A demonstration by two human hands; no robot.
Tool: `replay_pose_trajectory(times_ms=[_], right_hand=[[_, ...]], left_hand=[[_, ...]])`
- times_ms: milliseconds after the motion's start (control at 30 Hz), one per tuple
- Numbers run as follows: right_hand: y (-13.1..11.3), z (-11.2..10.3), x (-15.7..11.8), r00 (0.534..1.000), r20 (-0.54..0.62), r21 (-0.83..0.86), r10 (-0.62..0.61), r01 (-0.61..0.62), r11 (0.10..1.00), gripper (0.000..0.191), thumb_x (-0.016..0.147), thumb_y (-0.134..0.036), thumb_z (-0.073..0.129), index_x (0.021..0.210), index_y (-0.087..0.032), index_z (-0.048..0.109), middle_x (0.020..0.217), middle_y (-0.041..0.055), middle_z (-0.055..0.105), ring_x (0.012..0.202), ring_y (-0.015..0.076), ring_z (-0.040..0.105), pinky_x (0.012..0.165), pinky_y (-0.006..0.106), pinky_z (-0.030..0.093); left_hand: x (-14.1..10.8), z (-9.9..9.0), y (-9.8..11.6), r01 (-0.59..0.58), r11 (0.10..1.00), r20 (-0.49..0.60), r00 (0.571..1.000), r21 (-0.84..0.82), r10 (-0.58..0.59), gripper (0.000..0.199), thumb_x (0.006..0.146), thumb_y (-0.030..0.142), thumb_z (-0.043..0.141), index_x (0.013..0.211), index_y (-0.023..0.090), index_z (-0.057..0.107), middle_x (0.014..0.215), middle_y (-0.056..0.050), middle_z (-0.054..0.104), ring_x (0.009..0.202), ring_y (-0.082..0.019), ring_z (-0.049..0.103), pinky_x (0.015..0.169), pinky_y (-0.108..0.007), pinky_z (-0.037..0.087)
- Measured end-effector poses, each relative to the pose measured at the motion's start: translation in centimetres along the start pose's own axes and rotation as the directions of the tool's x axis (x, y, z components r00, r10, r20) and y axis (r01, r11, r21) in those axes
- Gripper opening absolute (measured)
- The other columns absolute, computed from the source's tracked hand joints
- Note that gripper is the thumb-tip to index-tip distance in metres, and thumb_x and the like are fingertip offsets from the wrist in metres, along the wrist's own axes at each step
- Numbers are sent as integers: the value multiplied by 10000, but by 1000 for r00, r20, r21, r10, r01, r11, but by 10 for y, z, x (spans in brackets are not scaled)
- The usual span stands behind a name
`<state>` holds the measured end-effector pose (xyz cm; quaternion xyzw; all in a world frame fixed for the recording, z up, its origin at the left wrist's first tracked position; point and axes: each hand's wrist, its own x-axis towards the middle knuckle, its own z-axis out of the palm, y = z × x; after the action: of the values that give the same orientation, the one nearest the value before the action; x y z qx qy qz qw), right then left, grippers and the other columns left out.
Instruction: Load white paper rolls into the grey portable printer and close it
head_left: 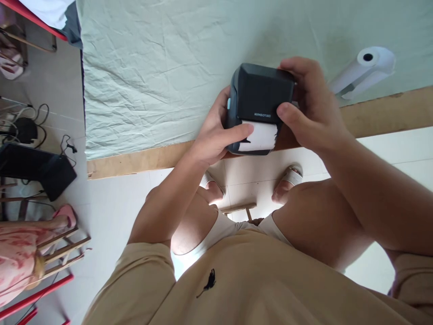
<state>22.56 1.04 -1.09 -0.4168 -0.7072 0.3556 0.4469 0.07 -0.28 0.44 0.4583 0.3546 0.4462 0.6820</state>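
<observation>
A black label printer (265, 90) marked "NIIMBOT" is held up near the table's front edge, between both hands. White label paper (262, 136) shows at its lower front. My left hand (221, 128) grips the printer's left side, its thumb lying on the paper, close to a pale blue button (228, 103). My right hand (309, 101) is closed on the printer's right side, thumb on the lower right corner and fingers at the upper right. The far side and underside of the printer are hidden.
To the right, a partly unrolled white paper roll (367, 67) lies on the table's green cloth (152, 76). A bare wooden edge (142, 161) runs along the front. On the left floor are cables (25, 128), a dark flat panel (37, 167) and a seated person's pink shoe (66, 215).
</observation>
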Motion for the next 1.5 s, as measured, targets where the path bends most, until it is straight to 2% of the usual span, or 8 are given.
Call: replay_pose_trajectory(times_ms=[133, 400, 867, 1000, 1100, 1233, 1400, 1500], right_hand=[[6, 2, 5, 999, 50, 28, -17, 16, 999, 642, 939, -741, 683, 1456, -383, 554, 1120, 12, 730, 979, 230, 716, 932, 433, 609], [10, 0, 8, 997, 69, -33, -30, 33, 999, 606, 910, -602, 746, 1428, -351, 556, 1178, 42, 723, 1028, 236, 696, 965, 438, 618], [11, 1, 6, 998, 58, -65, -32, 36, 997, 592, 920, -643, 692, 1433, -382, 551, 1189, 38, 712, 1034, 258, 673, 974, 473, 597], [7, -2, 5, 995, 96, -63, -13, 20, 998, 618, 942, -677, 674, 1467, -386, 525, 1227, 52, 703, 1059, 269, 673, 1008, 498, 594], [4, -3, 3, 997, 83, -73, -4, 10, 997, 598, 955, -683, 663, 1468, -405, 530, 1357, 62, 679, 1165, 290, 689, 1073, 517, 584], [2, -2, 1, 999, 25, -69, -32, 34, 997, 724, 843, -722, 762, 1450, -401, 531, 1463, 90, 627, 1280, 351, 669, 1091, 565, 572], [-3, -9, 2, 994, 63, -222, -91, 103, 970, 795, 750, -560, 899, 1447, -387, 559, 1512, 122, 589, 1296, 358, 622, 1065, 551, 586], [-5, -15, 2, 980, 6, -339, -201, 191, 921, 796, 729, -594, 914, 1423, -341, 616, 1271, 128, 657, 1152, 336, 652, 945, 516, 603]], left_hand=[[-2, 7, 5, 27, 998, -49, 998, -56, -30, 383, 923, 505, 815, 1166, 262, 647, 999, 12, 739, 943, -175, 812, 724, -256, 610], [-1, 7, 5, 68, 988, -76, 994, -137, -78, 168, 974, 229, 713, 1128, 211, 649, 934, 30, 715, 795, -83, 761, 657, -183, 565], [-2, 14, 12, 100, 989, -108, 988, -111, -112, 201, 958, 281, 746, 1128, 236, 649, 937, 24, 697, 768, -97, 707, 674, -223, 549], [-3, 21, 16, 112, 985, -141, 981, -131, -130, 99, 1043, 265, 588, 1110, 230, 653, 965, 2, 741, 1085, -189, 814, 858, -273, 637], [-1, 24, 16, 126, 970, -141, 977, -208, -157, 275, 1091, 412, 500, 1055, 197, 667, 1032, -56, 794, 1272, -248, 777, 995, -326, 662], [4, 17, 7, 152, 959, -183, 963, -241, -199, 428, 1087, 565, 492, 1037, 202, 714, 961, -62, 804, 1147, -251, 804, 943, -349, 674], [8, 11, -2, 46, 977, -235, 967, -207, -95, 392, 1038, 565, 623, 879, 214, 696, 835, -19, 762, 995, -201, 796, 896, -309, 658], [9, 14, -2, 43, 982, -257, 962, -186, -90, 378, 1046, 551, 616, 885, 216, 684, 876, -22, 771, 970, -194, 788, 865, -305, 651]])
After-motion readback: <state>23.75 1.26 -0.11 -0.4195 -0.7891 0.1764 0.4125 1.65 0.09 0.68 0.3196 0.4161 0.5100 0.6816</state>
